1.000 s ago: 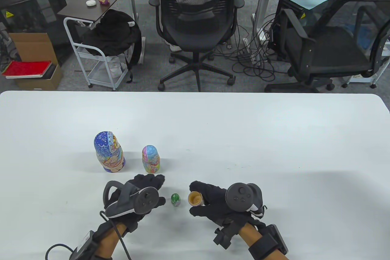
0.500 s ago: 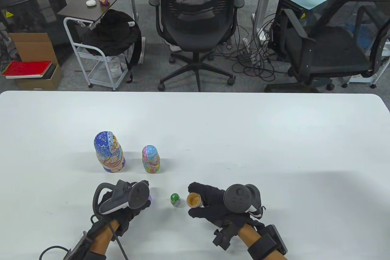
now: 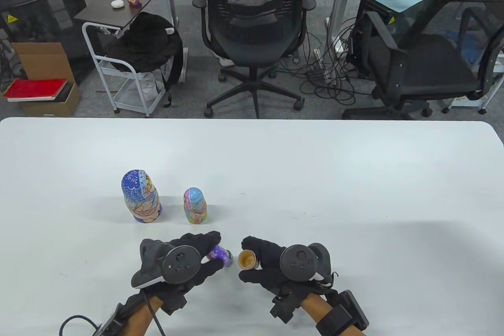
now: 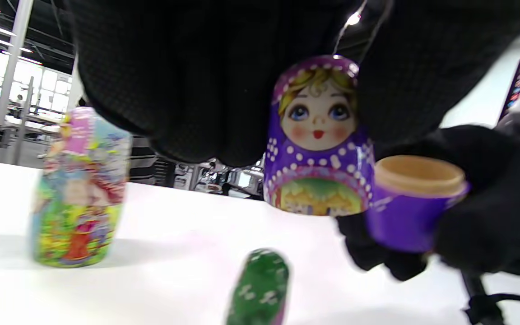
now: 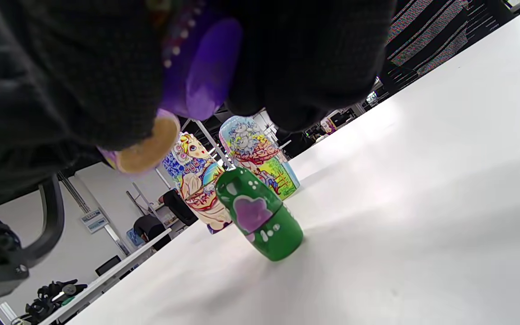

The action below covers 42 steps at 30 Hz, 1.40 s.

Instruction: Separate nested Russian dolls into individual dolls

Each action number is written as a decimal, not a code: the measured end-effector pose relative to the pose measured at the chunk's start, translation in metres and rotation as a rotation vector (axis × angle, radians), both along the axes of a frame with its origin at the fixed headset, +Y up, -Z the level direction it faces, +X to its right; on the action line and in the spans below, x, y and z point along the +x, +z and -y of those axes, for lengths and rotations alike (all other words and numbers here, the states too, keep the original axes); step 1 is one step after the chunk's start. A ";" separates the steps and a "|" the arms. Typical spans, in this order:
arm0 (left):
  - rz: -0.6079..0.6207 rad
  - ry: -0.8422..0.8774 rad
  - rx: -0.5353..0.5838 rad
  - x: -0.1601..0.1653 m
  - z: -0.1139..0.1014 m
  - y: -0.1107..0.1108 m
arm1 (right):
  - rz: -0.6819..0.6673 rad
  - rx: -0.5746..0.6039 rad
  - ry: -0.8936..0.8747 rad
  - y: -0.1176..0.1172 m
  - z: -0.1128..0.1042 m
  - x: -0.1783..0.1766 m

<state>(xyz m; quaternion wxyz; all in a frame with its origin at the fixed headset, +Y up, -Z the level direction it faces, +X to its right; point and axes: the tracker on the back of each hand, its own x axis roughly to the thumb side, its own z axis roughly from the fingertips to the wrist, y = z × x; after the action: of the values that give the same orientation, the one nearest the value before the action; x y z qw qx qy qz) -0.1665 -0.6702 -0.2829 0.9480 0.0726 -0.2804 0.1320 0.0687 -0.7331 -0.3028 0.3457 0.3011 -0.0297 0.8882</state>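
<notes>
My left hand [image 3: 212, 251] holds the purple doll's top half [image 3: 217, 253], face visible in the left wrist view [image 4: 318, 149]. My right hand [image 3: 245, 258] grips the purple bottom half [image 3: 247, 259], its open wooden mouth up; it also shows in the left wrist view [image 4: 411, 203] and the right wrist view [image 5: 206, 72]. The two halves are close together but apart. A tiny green doll [image 5: 260, 219] stands on the table below them, mostly hidden in the table view [image 3: 229, 260]. A large blue doll [image 3: 141, 198] and a medium pink-and-blue doll [image 3: 195, 206] stand behind.
The white table [image 3: 315, 178] stretches wide to the right and back of my hands. Office chairs [image 3: 256, 36] and a cart [image 3: 130, 68] stand beyond the far edge.
My left hand swung left, then came back right with the purple top half, now above the green doll beside the bottom half. My right hand shifted slightly left.
</notes>
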 end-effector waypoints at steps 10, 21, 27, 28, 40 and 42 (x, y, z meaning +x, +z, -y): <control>0.062 0.042 0.077 0.017 -0.005 0.012 | -0.016 0.035 0.050 0.009 0.000 -0.012; 0.103 0.052 0.053 0.023 0.000 0.013 | -0.006 0.035 0.049 0.009 0.001 -0.013; 0.119 0.034 0.034 0.024 0.001 0.013 | -0.015 0.024 0.044 0.008 0.001 -0.012; 0.122 0.028 0.028 0.024 0.002 0.014 | -0.021 0.009 0.040 0.008 0.002 -0.012; 0.154 0.027 0.051 0.026 -0.002 0.015 | -0.049 -0.126 -0.050 0.004 0.001 -0.009; 0.147 0.029 0.038 0.023 -0.008 0.011 | -0.069 -0.159 -0.035 0.002 -0.004 -0.009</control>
<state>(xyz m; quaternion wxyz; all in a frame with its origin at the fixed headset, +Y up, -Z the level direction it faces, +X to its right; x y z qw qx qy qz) -0.1435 -0.6622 -0.2717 0.9213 0.0849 -0.3506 0.1451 0.0601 -0.7289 -0.3013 0.3849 0.3024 0.0478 0.8707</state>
